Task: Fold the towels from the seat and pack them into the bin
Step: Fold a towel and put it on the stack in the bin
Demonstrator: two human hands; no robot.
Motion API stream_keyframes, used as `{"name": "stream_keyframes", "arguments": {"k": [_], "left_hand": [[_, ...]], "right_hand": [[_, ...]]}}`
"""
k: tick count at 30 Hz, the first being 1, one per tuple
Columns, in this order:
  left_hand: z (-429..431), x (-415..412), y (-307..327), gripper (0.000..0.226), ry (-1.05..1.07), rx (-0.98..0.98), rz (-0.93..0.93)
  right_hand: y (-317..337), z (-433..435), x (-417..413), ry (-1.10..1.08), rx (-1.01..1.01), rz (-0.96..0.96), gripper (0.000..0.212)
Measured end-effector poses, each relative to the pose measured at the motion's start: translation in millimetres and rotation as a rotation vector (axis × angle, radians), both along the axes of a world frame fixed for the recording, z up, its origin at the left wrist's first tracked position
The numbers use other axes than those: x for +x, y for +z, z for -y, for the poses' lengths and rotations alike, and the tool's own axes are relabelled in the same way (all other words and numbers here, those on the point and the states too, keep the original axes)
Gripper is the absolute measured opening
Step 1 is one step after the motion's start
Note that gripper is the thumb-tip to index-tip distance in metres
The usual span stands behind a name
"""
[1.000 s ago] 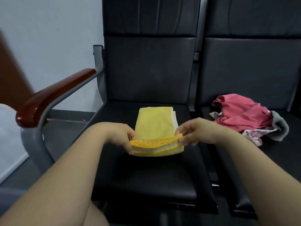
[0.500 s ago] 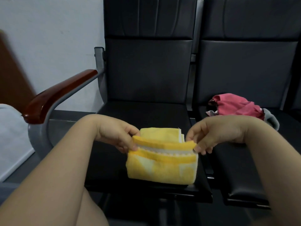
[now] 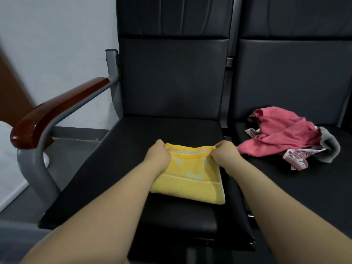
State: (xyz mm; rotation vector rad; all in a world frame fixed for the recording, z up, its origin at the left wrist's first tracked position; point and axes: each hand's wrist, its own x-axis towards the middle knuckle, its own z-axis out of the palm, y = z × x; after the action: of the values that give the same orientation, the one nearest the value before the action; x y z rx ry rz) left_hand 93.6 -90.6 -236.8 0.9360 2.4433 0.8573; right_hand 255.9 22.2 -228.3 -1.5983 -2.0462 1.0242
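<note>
Left hand (image 3: 159, 156) and right hand (image 3: 223, 153) are both pinching the far edge of the folded yellow towel (image 3: 190, 185), one at each far corner, fingers curled onto the cloth. The towel is lying flat on the black seat (image 3: 133, 168), toward the front right of the cushion, already down to a squarish packet with several layers.

Handling-wise it looks like plain terry: light, soft, floppy, not fragile or slippery at all. The catch is that a folded stack like this probably sags and fans open if only one edge is lifted. A better bet would be a hand under each side, or clamping the whole thickness at the folded edge so the layers stay together.

The seat itself looks like smooth padded leatherette, so the towel should slide on it easily rather than snag. On the neighbouring seat (image 3: 285, 187) there's a crumpled heap waiting: a pink towel (image 3: 282, 138), a red-and-white patterned one (image 3: 297, 157) and a grey one (image 3: 331, 147), all tangled and touching. A wooden-topped armrest (image 3: 53, 113) sits to the left on a grey metal frame, with a pale wall (image 3: 57, 44) behind. The bin isn't in view.
</note>
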Motion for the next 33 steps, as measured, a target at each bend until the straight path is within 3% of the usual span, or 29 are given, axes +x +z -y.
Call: {"name": "stream_keyframes", "arguments": {"k": [6,13,16,19,21,25,29,33], "left_hand": [[-17.2,14.0,-28.5,0.031,0.056,-0.197,-0.387],[-31.9,2.1,-26.0,0.040,0.096,-0.266,-0.373],[-37.9,-10.0,-13.7,0.052,0.082,-0.325,-0.222],[-36.8,-15.6,8.3,0.066,-0.022,-0.455,-0.094],[-30.9,-13.9,23.5,0.067,-0.096,-0.499,-0.035],[-19.0,-19.5,31.6,0.058,-0.124,-0.396,0.228],[-9.6,-19.7,30.1,0.058,-0.052,-0.245,0.345],[-2.4,-17.5,32.6,0.051,0.051,-0.071,0.419]], "right_hand": [[-25.4,16.2,-24.5,0.062,0.238,0.480,0.032],[-28.2,0.0,-32.1,0.033,0.313,0.604,0.032],[-21.2,-12.9,-28.7,-0.033,0.204,0.499,0.034],[-4.1,-27.5,-22.6,0.050,0.012,0.472,0.040],[7.1,-28.2,-20.0,0.132,-0.040,0.551,0.054],[16.3,-19.4,-16.1,0.205,-0.153,0.490,0.055],[15.0,-11.1,-10.5,0.124,-0.225,0.294,0.052],[16.6,-1.7,-7.2,0.026,-0.377,-0.117,0.033]]}}
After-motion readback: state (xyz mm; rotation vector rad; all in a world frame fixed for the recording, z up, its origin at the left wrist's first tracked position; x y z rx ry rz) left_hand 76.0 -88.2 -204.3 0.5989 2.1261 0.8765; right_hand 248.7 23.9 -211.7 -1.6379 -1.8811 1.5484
